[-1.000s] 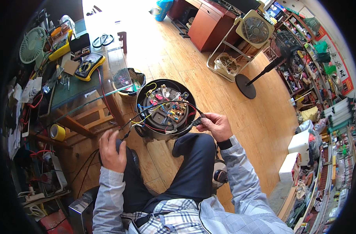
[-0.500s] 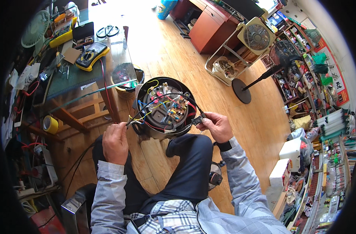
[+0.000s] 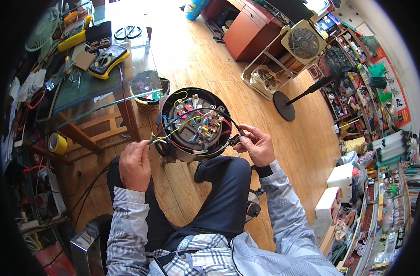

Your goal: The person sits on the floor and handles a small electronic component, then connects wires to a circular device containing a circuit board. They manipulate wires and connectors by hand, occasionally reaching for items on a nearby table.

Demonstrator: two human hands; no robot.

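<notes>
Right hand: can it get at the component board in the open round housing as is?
Probably yes: the round housing is open-topped and the component board sits toward the right hand's side. But that hand pinches a small dark part, and a black cable arcs across the opening.

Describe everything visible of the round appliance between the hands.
The round appliance sits open side up beyond the knees. It is deep, black-rimmed, with a metal-looking outer side. Inside, a dark disc carries a circuit board and red, yellow, blue and white wires. A black cable arches across its opening between the left hand and right hand. Any hand contact is unclear.
</notes>
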